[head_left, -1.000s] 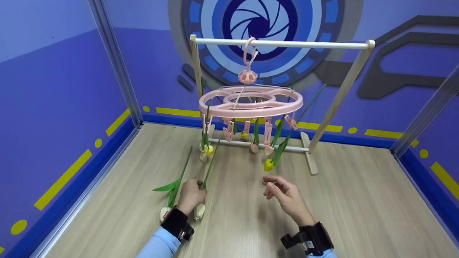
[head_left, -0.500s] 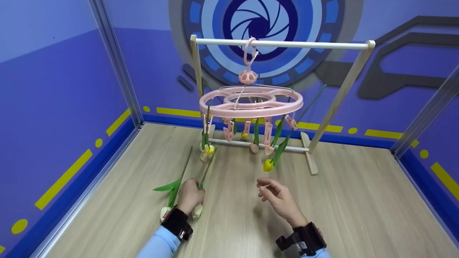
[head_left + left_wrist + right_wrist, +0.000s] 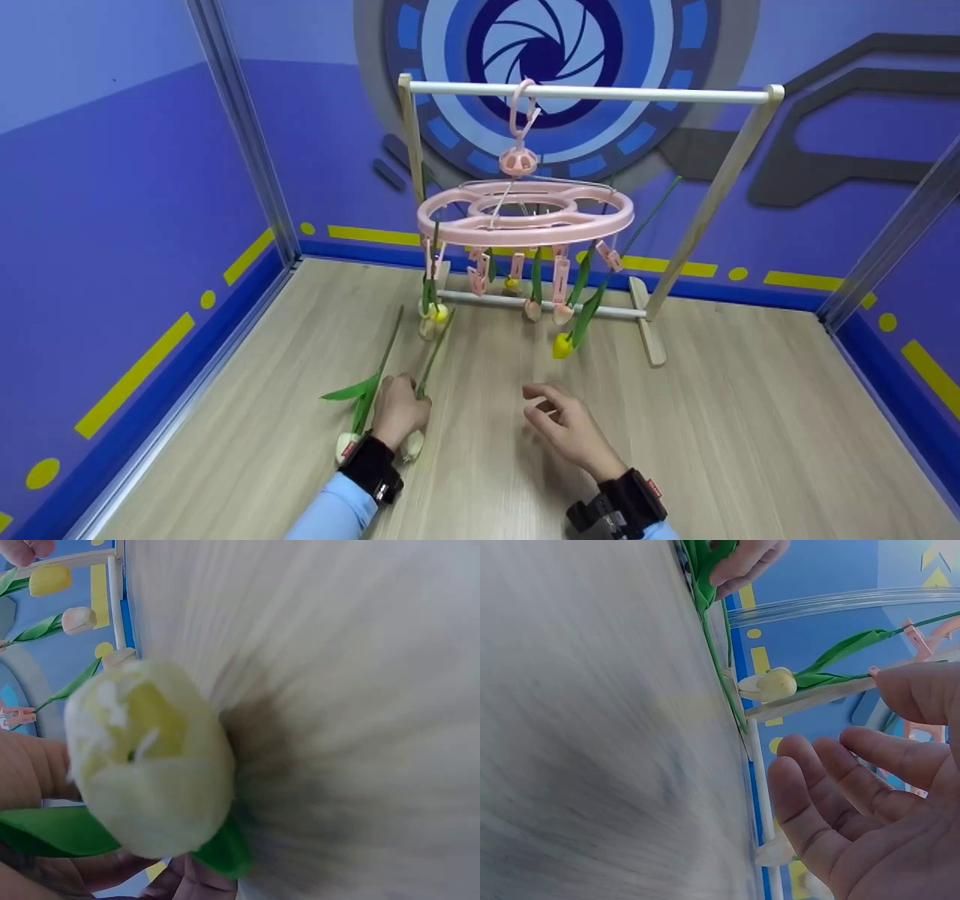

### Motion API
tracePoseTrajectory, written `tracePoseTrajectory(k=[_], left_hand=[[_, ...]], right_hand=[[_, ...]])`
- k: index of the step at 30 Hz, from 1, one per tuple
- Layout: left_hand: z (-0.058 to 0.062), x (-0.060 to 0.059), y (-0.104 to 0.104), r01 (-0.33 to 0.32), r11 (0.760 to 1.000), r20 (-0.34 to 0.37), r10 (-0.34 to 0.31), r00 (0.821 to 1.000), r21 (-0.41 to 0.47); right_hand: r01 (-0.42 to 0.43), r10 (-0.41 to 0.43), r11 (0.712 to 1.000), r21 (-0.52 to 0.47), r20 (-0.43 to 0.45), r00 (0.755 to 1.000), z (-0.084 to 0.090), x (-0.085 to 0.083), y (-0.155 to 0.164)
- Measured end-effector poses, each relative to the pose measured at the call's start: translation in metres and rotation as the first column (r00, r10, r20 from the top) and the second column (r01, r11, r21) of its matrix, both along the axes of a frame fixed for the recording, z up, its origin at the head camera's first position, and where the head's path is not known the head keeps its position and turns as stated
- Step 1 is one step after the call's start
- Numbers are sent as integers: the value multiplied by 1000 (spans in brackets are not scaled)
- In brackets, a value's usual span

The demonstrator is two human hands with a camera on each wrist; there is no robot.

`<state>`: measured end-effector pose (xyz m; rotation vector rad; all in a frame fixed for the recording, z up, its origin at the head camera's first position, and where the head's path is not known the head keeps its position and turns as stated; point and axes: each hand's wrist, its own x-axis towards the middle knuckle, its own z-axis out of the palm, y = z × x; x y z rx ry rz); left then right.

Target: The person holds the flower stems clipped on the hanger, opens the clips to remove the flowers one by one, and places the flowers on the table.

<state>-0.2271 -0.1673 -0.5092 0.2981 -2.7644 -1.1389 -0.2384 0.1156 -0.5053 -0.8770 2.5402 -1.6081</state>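
Observation:
A white artificial tulip [image 3: 413, 445] is in my left hand [image 3: 400, 411], which grips it by its green stem and leaves just above the table. In the left wrist view the pale bloom [image 3: 154, 765] faces the camera and covers much of the fingers. My right hand [image 3: 568, 425] hovers over the table, holding nothing; the right wrist view shows its fingers [image 3: 802, 802] loosely bent and apart from anything. Left of my left hand, a second white tulip [image 3: 347, 448] lies on the table, its long stem pointing toward the back.
A pink oval clip hanger [image 3: 525, 236] hangs from the top bar [image 3: 645, 93] of a wooden stand. Several tulips hang bloom-down from its clips, among them a yellow tulip [image 3: 562, 346] at the front right. Blue printed panels [image 3: 150, 187] enclose the table [image 3: 735, 420].
My right hand has moved left and slightly down, toward the left hand. My left hand has shifted the tulip a little, its stem tip coming lower. The hanger stays put.

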Motion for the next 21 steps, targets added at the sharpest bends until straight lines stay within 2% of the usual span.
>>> tracePoseTrajectory(k=[12, 16, 21], left_hand=[[12, 13, 1, 65, 996, 42, -63, 997, -55], [19, 22, 1, 129, 989, 71, -124, 990, -75], [22, 35, 4, 236, 965, 92, -227, 970, -111]], right_hand=[[-1, 2, 1000, -23, 22, 1000, 3, 2, 3], [-2, 3, 1000, -21, 35, 999, 4, 2, 5], [-10, 11, 1000, -21, 26, 1000, 3, 2, 6]])
